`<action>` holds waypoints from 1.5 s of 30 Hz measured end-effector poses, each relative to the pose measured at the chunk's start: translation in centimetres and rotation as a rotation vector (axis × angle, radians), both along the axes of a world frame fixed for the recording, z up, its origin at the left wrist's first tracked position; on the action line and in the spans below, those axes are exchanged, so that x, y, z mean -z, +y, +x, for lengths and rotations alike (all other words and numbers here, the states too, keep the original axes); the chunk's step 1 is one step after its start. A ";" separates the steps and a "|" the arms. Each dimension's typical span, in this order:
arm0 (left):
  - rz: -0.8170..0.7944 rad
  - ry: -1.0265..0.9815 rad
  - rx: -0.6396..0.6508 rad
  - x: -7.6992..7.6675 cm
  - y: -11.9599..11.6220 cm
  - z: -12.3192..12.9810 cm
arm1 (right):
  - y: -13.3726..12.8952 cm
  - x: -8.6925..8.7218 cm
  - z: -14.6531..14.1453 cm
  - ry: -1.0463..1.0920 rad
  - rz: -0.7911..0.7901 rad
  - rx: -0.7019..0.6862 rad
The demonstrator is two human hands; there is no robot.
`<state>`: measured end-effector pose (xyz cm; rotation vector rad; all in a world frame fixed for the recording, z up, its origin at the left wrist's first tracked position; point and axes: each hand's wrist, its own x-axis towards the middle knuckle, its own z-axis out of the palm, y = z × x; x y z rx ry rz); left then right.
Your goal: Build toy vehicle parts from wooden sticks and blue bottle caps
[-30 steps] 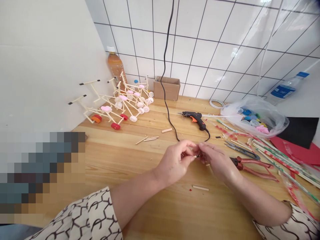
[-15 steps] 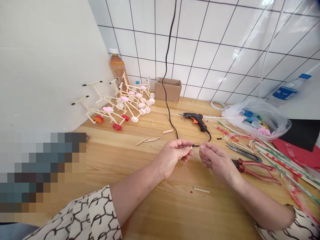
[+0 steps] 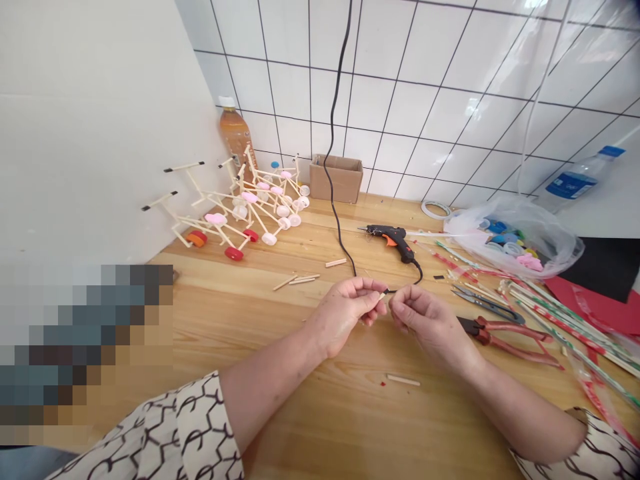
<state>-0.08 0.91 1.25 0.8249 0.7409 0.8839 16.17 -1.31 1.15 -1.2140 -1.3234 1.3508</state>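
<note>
**Stick** point(image 3: 381, 296)**, the short pale one: where is it?**
Held up over the middle of the table point(image 3: 225, 293), between both hands, its end pointing right.

**Who has hold of it?**
The left hand point(image 3: 345, 317). Its fingers are curled nearly closed around the stick, with the thumb pressed on top.

**And the right hand** point(image 3: 429, 325)**?**
Half curled, fingertips together, just beside the stick's end. I can't tell whether it's gripping anything that small.

**What's nearest them?**
A black cord point(image 3: 413, 281) runs just past the fingertips to a glue gun point(image 3: 390, 237) lying farther off. Red-handled pliers point(image 3: 505, 340) lie to the right. Loose sticks point(image 3: 295, 281) lie to the left, and a stick frame with bottle-cap wheels point(image 3: 240, 217) sits far left.
</note>
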 end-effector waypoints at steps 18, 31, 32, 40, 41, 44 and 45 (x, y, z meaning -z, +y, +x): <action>0.044 0.062 0.031 -0.3 -0.6 0.2 | -0.7 -1.1 -0.8 -0.247 0.035 0.016; -0.200 -0.161 -0.080 -0.4 0.7 -0.2 | 0.1 -0.3 0.4 -0.181 0.044 0.074; -0.196 -0.156 -0.079 -0.3 0.6 -0.2 | 0.2 -0.4 0.3 -0.179 0.054 0.063; -0.163 -0.119 -0.080 -0.1 0.8 -0.5 | 0.0 -0.7 -0.3 -0.189 -0.013 0.008; -0.159 -0.113 -0.083 -0.1 0.8 -0.5 | -0.1 -0.7 -0.3 -0.191 -0.020 0.003; -0.140 -0.130 -0.082 -0.2 0.9 -0.6 | -0.2 -0.8 -0.5 -0.224 -0.019 -0.025; -0.136 -0.144 -0.079 -0.2 0.9 -0.6 | -0.3 -0.9 -0.5 -0.244 -0.010 -0.037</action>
